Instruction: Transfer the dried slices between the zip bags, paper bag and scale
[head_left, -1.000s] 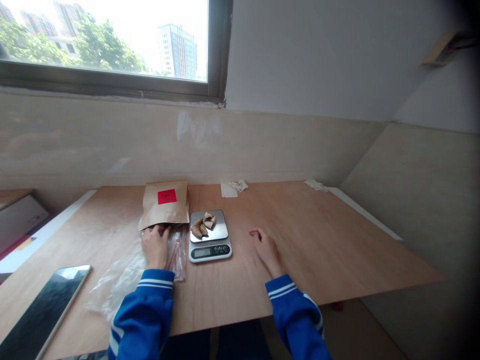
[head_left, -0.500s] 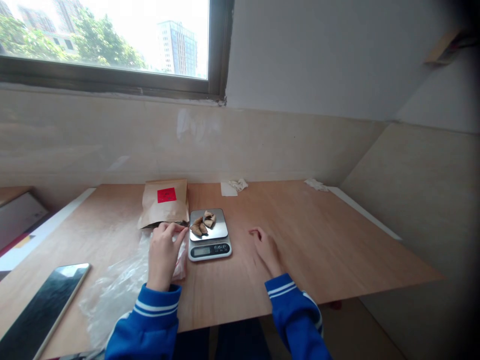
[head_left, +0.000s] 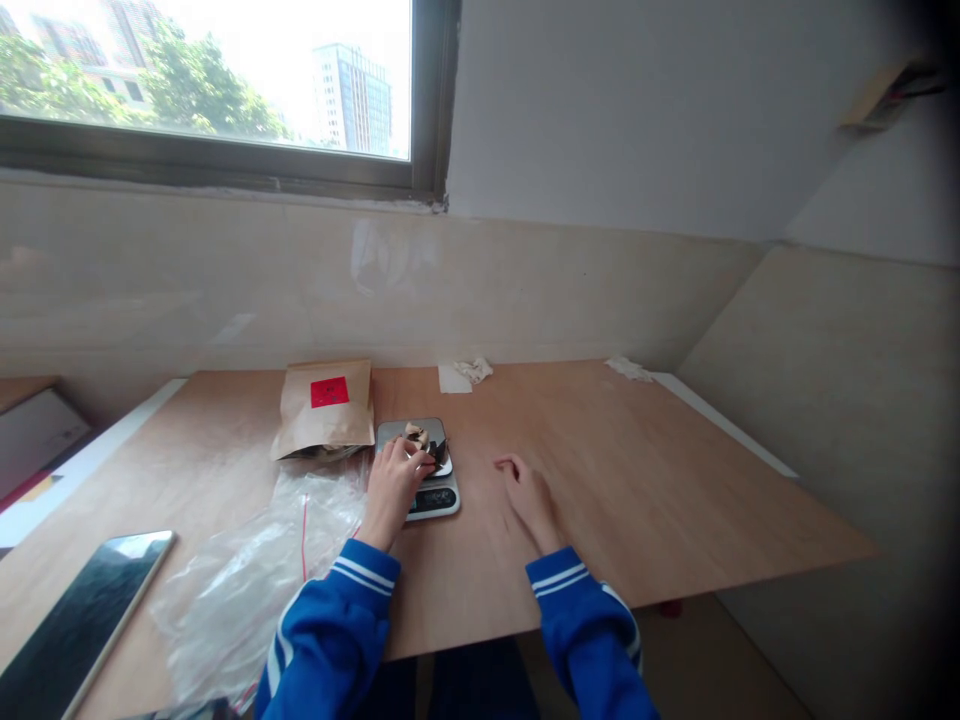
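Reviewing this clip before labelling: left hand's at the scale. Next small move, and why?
Probably draw the left hand back off the digital kitchen scale, since its fingers are on the dark piece on the platter, and any reading would include that touch.

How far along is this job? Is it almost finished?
It looks partway. Done: some dried pieces already sit on the kitchen scale. In hand: the left hand is touching the pieces, though I cannot tell if it has hold of one, and the right hand rests nearby. Left: the paper bag stands beside the scale, and the plastic bag lies flat and looks empty.
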